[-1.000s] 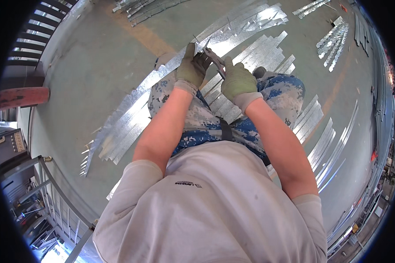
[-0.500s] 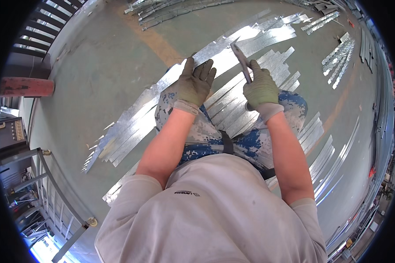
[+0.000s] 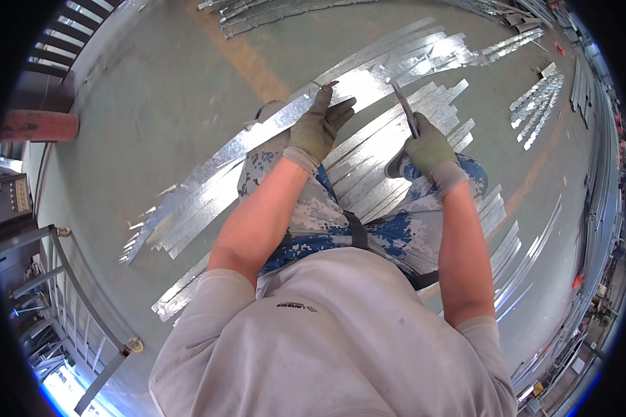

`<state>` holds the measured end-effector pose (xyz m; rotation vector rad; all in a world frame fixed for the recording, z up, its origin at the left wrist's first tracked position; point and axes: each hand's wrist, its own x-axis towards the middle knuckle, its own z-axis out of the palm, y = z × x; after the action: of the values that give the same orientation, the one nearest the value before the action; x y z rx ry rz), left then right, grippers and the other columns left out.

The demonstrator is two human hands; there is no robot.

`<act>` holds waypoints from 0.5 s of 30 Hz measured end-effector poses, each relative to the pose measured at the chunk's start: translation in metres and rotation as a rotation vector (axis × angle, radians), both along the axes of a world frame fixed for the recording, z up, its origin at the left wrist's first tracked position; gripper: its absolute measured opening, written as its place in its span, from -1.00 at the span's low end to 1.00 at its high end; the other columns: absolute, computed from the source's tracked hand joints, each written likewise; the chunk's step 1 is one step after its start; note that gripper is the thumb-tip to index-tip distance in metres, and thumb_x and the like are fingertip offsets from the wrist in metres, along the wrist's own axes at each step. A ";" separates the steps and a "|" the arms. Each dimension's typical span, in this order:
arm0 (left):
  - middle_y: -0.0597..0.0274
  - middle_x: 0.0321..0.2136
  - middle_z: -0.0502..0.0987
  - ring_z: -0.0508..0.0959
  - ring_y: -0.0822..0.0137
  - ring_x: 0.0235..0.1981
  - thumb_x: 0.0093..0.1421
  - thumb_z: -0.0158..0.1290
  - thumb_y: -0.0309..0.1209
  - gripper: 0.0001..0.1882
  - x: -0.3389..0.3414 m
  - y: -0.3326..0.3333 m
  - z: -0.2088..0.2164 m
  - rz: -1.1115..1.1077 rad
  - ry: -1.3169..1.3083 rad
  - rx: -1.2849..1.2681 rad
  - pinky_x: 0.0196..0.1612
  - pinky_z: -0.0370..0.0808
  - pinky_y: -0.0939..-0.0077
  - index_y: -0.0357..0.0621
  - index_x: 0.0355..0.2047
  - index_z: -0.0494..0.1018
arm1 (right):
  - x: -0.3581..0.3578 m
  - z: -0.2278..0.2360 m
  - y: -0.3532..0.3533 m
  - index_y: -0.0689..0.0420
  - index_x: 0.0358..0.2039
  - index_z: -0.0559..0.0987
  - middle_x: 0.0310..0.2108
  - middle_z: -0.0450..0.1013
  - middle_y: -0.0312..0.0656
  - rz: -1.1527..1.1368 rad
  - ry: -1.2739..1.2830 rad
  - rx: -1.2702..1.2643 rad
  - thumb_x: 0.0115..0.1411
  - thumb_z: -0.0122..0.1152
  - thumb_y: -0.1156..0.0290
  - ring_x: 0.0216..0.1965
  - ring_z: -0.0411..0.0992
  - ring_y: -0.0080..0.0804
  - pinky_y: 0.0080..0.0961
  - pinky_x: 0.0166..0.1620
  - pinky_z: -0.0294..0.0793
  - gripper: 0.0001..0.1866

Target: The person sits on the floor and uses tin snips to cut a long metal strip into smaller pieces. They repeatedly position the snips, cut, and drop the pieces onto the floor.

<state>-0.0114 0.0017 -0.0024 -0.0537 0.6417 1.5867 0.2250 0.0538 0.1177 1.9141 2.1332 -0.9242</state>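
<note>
My left hand [image 3: 314, 132], in a dark greenish work glove, hangs over long shiny metal strips [image 3: 215, 163] with its fingers stretched out and apart. By its fingertips is a small thin thing I cannot make out; whether the hand touches a strip is unclear. Gloved likewise, my right hand [image 3: 430, 147] is closed around a slim dark tool [image 3: 405, 108] that points up and away from me; its exact kind is unclear. Between my knees, under the hands, lies another spread of overlapping strips [image 3: 368, 156].
More strips lie at the right [image 3: 539, 104]. Long metal profiles [image 3: 292, 12] rest at the far edge. A red cylinder [image 3: 42, 126] and a wheeled metal frame [image 3: 90, 299] stand at the left. My legs in camouflage trousers [image 3: 292, 208] are bent around the strips.
My left hand has shifted slightly right, and its fingers lean more to the right. My right hand, still holding the tool, has moved right and a little nearer me.
</note>
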 end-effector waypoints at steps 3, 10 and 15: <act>0.14 0.13 0.62 0.72 -0.11 0.11 0.58 0.15 -0.29 -0.65 -0.001 -0.004 -0.001 -0.005 0.031 0.034 0.22 0.74 0.02 -0.17 0.26 0.52 | 0.001 -0.009 -0.012 0.15 0.46 0.41 0.22 0.58 0.20 -0.087 0.057 0.033 0.22 0.17 0.41 0.24 0.58 0.18 -0.03 0.28 0.57 -0.25; 0.14 0.09 0.63 0.72 -0.10 0.11 0.56 0.18 -0.31 -0.65 -0.004 -0.006 -0.006 -0.041 -0.007 0.065 0.20 0.73 -0.02 -0.17 0.24 0.51 | 0.002 -0.008 -0.030 0.17 0.44 0.45 0.19 0.55 0.15 -0.085 -0.031 0.143 0.21 0.31 0.38 0.13 0.61 0.11 -0.07 0.19 0.59 -0.26; 0.06 0.07 0.63 0.68 -0.02 0.16 0.55 0.18 -0.18 -0.58 -0.005 -0.010 -0.007 -0.032 -0.035 0.089 0.25 0.64 -0.03 -0.08 0.30 0.48 | 0.004 -0.001 -0.060 0.24 0.22 0.61 -0.16 0.60 -0.05 -0.185 0.499 -0.307 0.22 0.37 0.33 -0.18 0.56 -0.23 -0.27 -0.01 0.56 -0.45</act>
<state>-0.0164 -0.0078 -0.0090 -0.0050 0.5410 1.5778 0.2288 -0.0062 0.1170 1.8869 1.8928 -1.8118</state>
